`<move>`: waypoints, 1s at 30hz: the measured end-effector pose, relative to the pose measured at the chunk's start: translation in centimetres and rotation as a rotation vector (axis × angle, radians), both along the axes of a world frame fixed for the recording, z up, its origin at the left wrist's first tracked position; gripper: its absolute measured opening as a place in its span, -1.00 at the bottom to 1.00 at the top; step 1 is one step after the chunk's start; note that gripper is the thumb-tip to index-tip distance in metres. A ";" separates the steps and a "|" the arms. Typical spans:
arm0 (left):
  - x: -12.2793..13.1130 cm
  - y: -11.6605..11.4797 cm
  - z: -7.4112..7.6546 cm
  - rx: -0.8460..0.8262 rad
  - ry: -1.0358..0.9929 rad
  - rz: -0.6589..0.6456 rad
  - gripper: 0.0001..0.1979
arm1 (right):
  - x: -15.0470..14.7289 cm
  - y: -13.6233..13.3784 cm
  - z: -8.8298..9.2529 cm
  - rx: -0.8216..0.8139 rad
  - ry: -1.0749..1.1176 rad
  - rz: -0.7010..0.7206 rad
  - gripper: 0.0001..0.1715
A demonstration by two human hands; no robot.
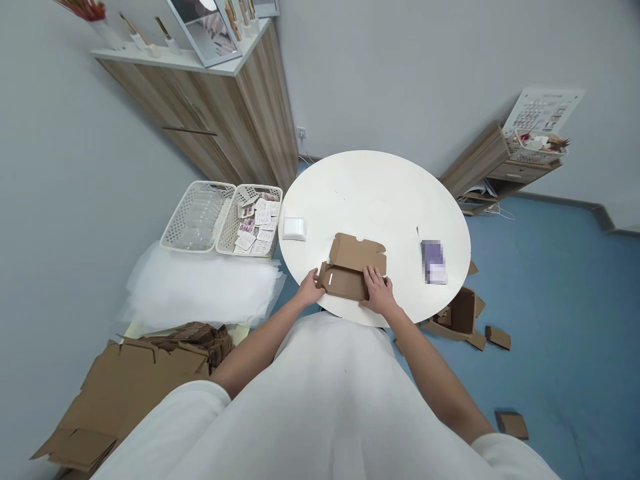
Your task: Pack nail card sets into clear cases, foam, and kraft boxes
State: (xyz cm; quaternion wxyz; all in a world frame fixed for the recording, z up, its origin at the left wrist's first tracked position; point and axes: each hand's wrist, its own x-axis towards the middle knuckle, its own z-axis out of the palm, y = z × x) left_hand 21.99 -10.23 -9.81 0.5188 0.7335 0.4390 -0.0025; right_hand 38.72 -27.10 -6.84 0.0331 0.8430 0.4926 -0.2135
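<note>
A brown cardboard mailer box (345, 283) lies on the near edge of the round white table (375, 187), its lid flap raised toward the far side. A small white strip shows inside its tray, near the left end. My left hand (310, 289) grips the box's left end wall, fingers bent around it. At the right end, my right hand (379, 291) holds the side wall, with fingers reaching over into the tray and the thumb by the front edge. Part of the right wall is hidden under that hand.
On the table are a stack of clear plastic sleeves (294, 229) at left and a purple packet (433, 261) at right. Left stand two white baskets, one with printed cards (257, 223). Flat cardboard (135, 380) is piled lower left; an open carton (463, 313) sits on the floor.
</note>
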 end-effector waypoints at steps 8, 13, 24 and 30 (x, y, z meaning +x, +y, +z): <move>0.4 -0.4 1.6 0.141 0.003 -0.129 -0.58 | -0.9 -0.2 0.1 0.006 0.019 -0.033 0.20; 0.8 -1.3 2.0 0.120 -0.053 -0.164 -0.50 | -1.6 0.3 -0.1 0.008 -0.008 -0.052 0.22; 0.0 -0.4 1.8 0.213 0.220 -0.307 -0.67 | -2.4 0.5 0.1 0.002 0.022 0.010 0.27; 0.3 -0.3 2.2 0.325 0.432 -0.398 -0.71 | -3.4 0.7 -0.1 0.025 0.063 0.025 0.30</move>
